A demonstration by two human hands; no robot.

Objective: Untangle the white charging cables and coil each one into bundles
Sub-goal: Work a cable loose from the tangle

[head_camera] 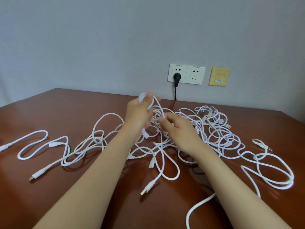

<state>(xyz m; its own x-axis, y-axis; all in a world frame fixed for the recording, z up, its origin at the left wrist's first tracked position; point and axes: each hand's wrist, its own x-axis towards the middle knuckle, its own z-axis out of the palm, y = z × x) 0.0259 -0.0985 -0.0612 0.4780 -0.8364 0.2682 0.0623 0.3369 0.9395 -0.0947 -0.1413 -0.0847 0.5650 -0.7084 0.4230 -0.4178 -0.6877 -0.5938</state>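
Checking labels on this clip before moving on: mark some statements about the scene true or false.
1. The left hand holds cable loops above the table. True.
2. The black plug sits in the right socket. False: it is in the left socket.
3. Every cable is coiled into a bundle. False: the cables lie tangled on the table.
4. A beige wall plate is right of the sockets. True.
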